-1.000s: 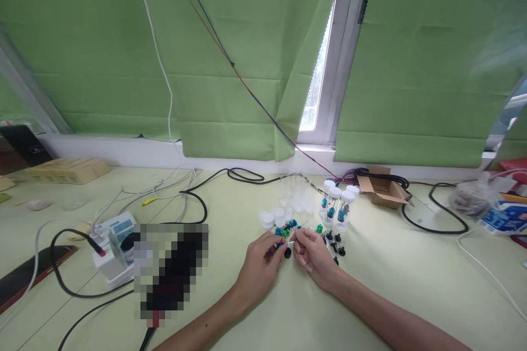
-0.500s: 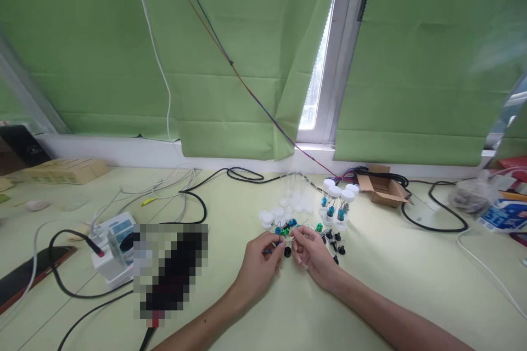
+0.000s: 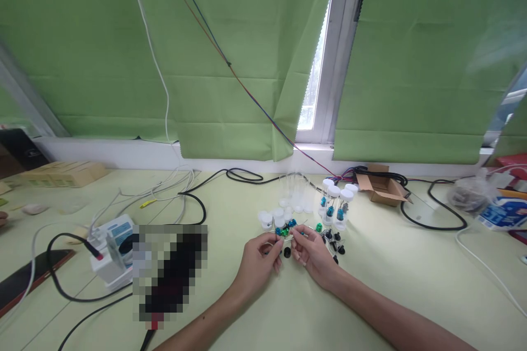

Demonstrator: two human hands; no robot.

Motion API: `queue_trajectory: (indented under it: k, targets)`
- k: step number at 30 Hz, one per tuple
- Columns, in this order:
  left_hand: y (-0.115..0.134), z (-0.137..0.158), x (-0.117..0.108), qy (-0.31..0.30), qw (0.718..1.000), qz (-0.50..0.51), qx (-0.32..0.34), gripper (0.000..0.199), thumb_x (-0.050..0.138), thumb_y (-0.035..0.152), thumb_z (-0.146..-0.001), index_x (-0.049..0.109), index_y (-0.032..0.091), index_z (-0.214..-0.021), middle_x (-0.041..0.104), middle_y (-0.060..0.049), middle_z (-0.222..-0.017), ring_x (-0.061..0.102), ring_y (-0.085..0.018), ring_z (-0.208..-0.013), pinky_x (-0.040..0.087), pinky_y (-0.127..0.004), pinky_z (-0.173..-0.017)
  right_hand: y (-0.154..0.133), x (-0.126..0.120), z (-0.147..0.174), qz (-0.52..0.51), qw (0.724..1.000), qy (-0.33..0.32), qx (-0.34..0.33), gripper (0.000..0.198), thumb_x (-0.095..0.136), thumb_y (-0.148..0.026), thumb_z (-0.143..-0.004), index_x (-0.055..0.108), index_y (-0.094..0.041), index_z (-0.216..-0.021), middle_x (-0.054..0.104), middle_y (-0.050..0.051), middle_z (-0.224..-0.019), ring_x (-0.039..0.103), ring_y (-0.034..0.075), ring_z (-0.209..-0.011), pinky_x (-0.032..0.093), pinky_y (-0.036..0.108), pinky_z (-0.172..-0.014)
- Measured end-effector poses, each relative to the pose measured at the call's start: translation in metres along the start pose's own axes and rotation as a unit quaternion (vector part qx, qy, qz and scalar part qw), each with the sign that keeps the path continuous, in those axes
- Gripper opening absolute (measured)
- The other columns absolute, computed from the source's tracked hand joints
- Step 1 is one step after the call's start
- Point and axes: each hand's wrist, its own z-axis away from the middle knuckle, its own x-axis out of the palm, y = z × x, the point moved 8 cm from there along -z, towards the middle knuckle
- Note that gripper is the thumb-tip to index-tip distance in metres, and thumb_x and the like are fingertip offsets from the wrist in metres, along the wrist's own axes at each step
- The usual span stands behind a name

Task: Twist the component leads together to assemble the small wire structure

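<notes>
My left hand (image 3: 260, 259) is closed in a pinch on a small piece with a thin dark pin pointing up; the fingers hide most of it. Facing it, my right hand (image 3: 315, 255) pinches a thin pale rod (image 3: 287, 239) that spans the gap between the hands. Behind the fingertips lie small blue pieces (image 3: 292, 223) and green pieces (image 3: 284, 232). A round black piece (image 3: 287, 252) rests between the hands. Several black pieces with thin pins (image 3: 334, 245) are scattered beside my right hand, near a green piece (image 3: 319, 227).
White caps (image 3: 279, 216) and clear tubes (image 3: 295, 192) stand behind the hands. White-capped tubes (image 3: 332, 203) with blue pieces inside stand to the right, before an open cardboard box (image 3: 382, 192). At left are a white power adapter (image 3: 111, 258), black cables (image 3: 66, 299) and a blurred-out dark object (image 3: 175, 274).
The hands stay nearly in place, still pinching. In my left fingers the small piece has shifted, with less blue showing and the dark pin standing higher. The view has moved slightly.
</notes>
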Motion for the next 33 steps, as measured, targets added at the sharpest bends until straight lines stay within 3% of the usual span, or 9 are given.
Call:
queue_trajectory:
  k: [33]
  targets:
    - [0.004,0.0018,-0.0005,0.017,0.998,-0.043,0.037,0.023,0.06,0.037,-0.084,0.065,0.016,-0.077,0.06,-0.002,-0.073,0.055,-0.012,-0.05,0.046,-0.022,-0.042,0.0027,0.0017,-0.0017,0.01,1.0,-0.004,0.002,0.043,0.081,-0.047,-0.067,0.049,-0.018,-0.066,0.053,-0.006,-0.051,0.049,0.007,-0.038,0.027,0.015,-0.031]
